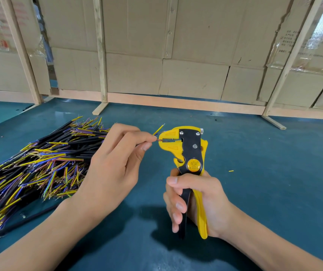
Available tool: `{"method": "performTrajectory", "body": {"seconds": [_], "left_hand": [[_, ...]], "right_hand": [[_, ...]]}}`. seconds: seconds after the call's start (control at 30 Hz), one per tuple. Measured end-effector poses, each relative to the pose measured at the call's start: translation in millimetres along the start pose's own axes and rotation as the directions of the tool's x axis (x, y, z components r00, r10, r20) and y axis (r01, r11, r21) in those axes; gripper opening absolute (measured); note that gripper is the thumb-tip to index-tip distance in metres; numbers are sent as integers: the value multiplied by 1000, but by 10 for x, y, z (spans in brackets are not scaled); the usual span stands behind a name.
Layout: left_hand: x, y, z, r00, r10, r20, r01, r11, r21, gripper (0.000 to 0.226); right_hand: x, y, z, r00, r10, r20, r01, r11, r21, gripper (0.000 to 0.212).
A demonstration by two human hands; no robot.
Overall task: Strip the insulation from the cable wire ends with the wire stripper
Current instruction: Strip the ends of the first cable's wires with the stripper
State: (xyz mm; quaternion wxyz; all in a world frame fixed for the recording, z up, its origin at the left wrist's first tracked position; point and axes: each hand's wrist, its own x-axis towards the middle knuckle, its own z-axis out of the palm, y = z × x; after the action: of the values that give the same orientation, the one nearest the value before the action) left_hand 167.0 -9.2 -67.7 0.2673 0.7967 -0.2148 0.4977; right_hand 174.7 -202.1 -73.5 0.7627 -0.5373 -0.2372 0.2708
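My right hand grips the handles of a yellow and black wire stripper, held upright with its jaws pointing left. My left hand pinches a cable between thumb and forefinger just left of the jaws. A brown wire end of that cable sits inside the jaw slot, and its yellow wire end sticks up and to the right above the jaws. Most of the cable is hidden behind my left hand.
A big pile of black cables with yellow, blue and brown wire ends lies on the teal table at the left. A small yellow insulation scrap lies right of the stripper. A wooden frame backed with cardboard stands at the rear.
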Motion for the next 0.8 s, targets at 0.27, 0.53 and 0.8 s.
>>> {"method": "performTrajectory", "body": {"seconds": [0.27,0.53,0.8], "left_hand": [[8,19,-15,1000,-9,-6,9,1000,-7,17],[-5,22,-20,1000,-19,-20,19,1000,-15,14],[-14,37,8,1000,-19,-24,19,999,-38,14]], "right_hand": [[14,14,-10,988,17,153,-18,1000,4,12],[19,34,-26,989,11,148,-14,1000,25,10],[24,39,-42,985,13,175,-16,1000,18,10]]}}
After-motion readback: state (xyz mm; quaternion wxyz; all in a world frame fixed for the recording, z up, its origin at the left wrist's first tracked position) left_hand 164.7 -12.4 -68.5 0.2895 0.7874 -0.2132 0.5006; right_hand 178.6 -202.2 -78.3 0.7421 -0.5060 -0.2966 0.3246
